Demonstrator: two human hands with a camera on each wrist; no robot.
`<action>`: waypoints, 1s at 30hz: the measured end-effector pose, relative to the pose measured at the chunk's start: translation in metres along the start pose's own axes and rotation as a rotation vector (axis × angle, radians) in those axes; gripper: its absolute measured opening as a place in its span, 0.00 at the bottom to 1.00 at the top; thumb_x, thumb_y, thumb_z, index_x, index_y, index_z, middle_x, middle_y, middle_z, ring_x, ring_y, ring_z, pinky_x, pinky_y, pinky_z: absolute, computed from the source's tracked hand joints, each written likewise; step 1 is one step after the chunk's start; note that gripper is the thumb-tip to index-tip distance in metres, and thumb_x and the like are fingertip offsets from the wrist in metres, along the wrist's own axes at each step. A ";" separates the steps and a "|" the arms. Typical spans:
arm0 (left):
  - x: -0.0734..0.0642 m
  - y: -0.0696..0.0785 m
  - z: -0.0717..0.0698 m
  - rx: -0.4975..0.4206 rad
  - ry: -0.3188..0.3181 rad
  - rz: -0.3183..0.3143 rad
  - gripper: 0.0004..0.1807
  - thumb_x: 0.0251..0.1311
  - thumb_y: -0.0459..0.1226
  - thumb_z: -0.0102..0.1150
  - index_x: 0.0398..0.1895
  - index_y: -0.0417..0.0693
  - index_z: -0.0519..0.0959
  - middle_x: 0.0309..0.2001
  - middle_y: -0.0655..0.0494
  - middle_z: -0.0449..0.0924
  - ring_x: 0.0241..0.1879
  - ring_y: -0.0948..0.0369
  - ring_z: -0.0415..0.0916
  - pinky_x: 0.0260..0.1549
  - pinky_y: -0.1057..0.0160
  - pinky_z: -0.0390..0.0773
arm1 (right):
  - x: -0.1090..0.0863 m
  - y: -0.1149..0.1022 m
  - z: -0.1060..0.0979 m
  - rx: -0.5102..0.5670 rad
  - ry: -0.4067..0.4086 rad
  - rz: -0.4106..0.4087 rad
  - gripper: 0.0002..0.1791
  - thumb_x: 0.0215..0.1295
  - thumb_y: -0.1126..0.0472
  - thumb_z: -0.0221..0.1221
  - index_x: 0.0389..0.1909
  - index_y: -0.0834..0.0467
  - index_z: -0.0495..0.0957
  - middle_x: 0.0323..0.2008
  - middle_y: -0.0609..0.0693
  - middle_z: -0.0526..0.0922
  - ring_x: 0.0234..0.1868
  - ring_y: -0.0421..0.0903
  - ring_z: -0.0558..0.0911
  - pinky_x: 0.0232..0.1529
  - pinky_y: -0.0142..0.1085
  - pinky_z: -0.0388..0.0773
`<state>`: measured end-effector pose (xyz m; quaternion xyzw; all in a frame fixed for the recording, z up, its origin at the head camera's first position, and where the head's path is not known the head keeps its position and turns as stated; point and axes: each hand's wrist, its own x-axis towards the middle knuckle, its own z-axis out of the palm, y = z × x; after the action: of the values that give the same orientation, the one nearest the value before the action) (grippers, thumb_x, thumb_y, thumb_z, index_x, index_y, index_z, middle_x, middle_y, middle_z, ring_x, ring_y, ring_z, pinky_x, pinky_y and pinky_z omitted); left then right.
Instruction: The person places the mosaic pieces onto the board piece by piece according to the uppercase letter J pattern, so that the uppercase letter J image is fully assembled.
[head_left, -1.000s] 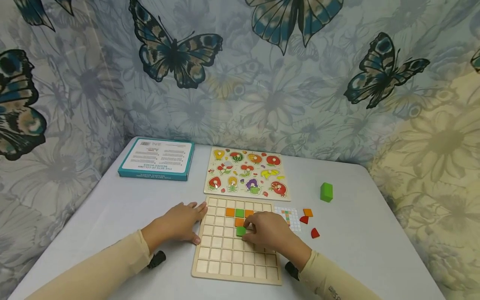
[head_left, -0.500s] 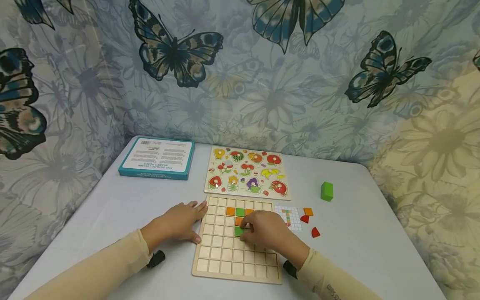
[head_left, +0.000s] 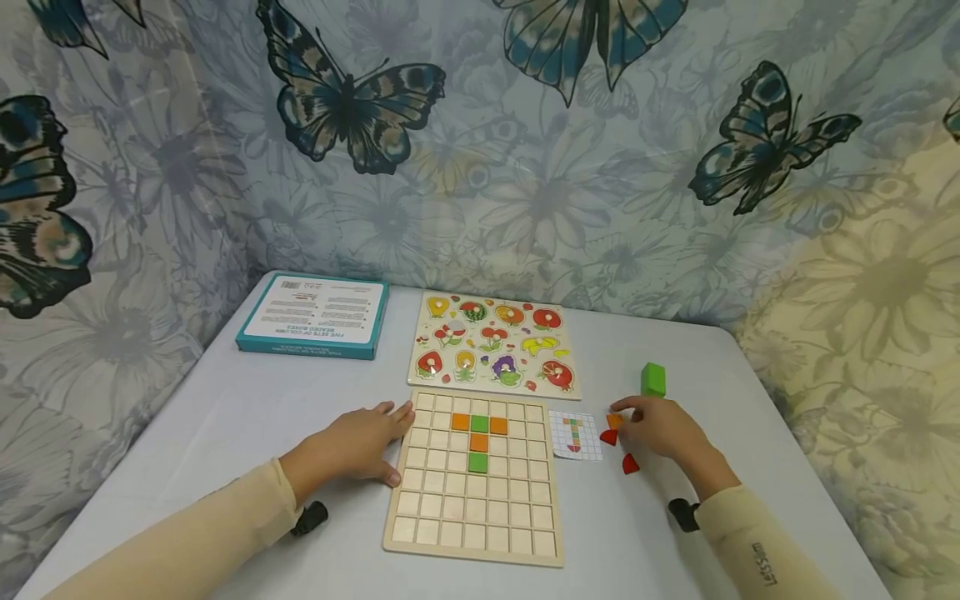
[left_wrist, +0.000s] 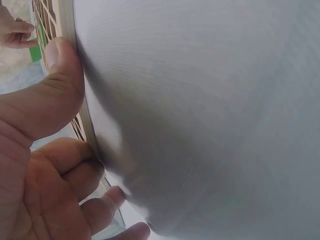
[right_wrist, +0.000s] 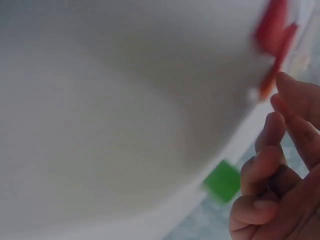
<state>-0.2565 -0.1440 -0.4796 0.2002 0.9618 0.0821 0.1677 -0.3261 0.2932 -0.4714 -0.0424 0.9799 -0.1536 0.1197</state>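
My left hand (head_left: 352,446) rests against the left edge of a wooden grid board (head_left: 442,530), thumb and fingertips touching its rim. Orange and green square tiles form a T on the board, with a green tile (head_left: 477,462) at the foot of the stem. To the right of the board, my right hand (head_left: 666,429) reaches over a loose orange tile (head_left: 614,420). In the right wrist view its thumb and forefinger come right up to that orange tile (right_wrist: 267,86), the other fingers bent. Two red quarter-round pieces lie nearby, one red piece (head_left: 630,464) nearer me.
A small pattern card (head_left: 588,429) lies between the board and the loose pieces. Behind my right hand stands a green block (head_left: 653,379). A fruit puzzle board (head_left: 517,342) lies behind the grid board, and a teal-edged box (head_left: 318,312) sits at the back left.
My right hand has left the green tile, now lying in its cell on the board, and moved right to the loose orange tile. My left hand stays at the board's edge.
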 end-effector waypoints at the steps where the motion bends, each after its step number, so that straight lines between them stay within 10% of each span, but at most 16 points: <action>1: 0.000 0.000 0.000 0.002 0.001 0.001 0.55 0.42 0.56 0.74 0.73 0.44 0.62 0.74 0.53 0.56 0.72 0.48 0.53 0.62 0.44 0.63 | 0.000 0.007 0.000 0.016 -0.005 0.003 0.18 0.60 0.56 0.66 0.52 0.54 0.83 0.38 0.54 0.78 0.33 0.50 0.74 0.29 0.41 0.73; 18: -0.002 -0.003 0.000 -0.017 0.011 0.018 0.54 0.44 0.55 0.73 0.74 0.44 0.62 0.74 0.53 0.56 0.72 0.46 0.53 0.61 0.43 0.64 | -0.005 0.016 -0.001 0.062 0.045 -0.029 0.17 0.58 0.52 0.67 0.43 0.59 0.82 0.30 0.49 0.75 0.30 0.47 0.72 0.28 0.38 0.70; 30: -0.001 -0.004 0.003 -0.005 0.010 0.024 0.54 0.45 0.56 0.73 0.74 0.44 0.61 0.75 0.53 0.55 0.72 0.46 0.52 0.61 0.42 0.64 | -0.043 -0.112 0.048 0.099 0.051 -0.313 0.11 0.51 0.51 0.73 0.34 0.48 0.85 0.20 0.40 0.73 0.23 0.39 0.70 0.22 0.32 0.67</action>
<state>-0.2558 -0.1479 -0.4832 0.2108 0.9600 0.0877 0.1623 -0.2675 0.1783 -0.4715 -0.1848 0.9552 -0.2197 0.0711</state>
